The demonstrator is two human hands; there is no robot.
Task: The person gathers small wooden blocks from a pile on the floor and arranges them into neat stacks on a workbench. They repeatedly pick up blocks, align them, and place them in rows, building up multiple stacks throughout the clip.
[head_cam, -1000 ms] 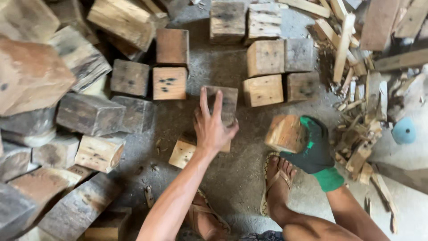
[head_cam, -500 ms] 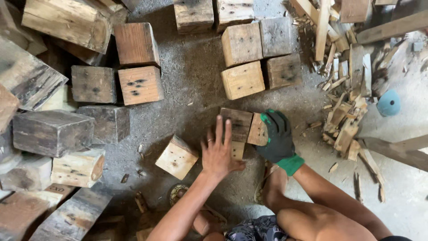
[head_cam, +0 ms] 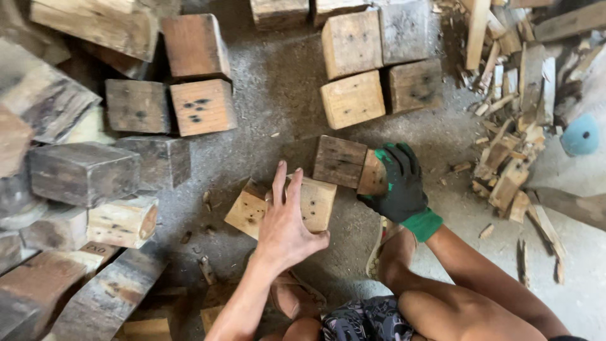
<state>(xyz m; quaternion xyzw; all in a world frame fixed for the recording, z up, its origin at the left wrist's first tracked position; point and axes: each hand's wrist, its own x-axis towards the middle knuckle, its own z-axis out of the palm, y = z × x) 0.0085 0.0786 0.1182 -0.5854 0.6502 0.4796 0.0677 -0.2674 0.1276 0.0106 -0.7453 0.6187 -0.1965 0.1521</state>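
**Both hands on wood blocks, concrete floor**

Left hand (head_cam: 285, 222), bare: fingers spread and wrapped over a pale block (head_cam: 314, 203) with small dark dots on its face; thumb at the block's near edge. Holding it, resting on the floor (head_cam: 278, 95). Second pale block (head_cam: 247, 209) touching it on the left, partly under the palm.

Right hand (head_cam: 398, 183), black-and-green glove: closed on a small tan block (head_cam: 371, 174), fingers over its right side. That block touches a dark square block (head_cam: 339, 160) on its left.

Farther out on the floor: cluster of four square blocks (head_cam: 379, 66), two pale, two grey. Off to the left: reddish block (head_cam: 194, 45), below it a lighter one with dark spots (head_cam: 202, 106), beside a dark one (head_cam: 136, 105). Left edge: heap of bigger weathered blocks (head_cam: 63, 164).

Right side: pile of splinters and offcuts (head_cam: 511, 126). Round teal object (head_cam: 581, 134) at the right edge, kind unclear.

No labels or packaging visible enough to tell. Sandalled foot (head_cam: 386, 249) just below the gloved hand.
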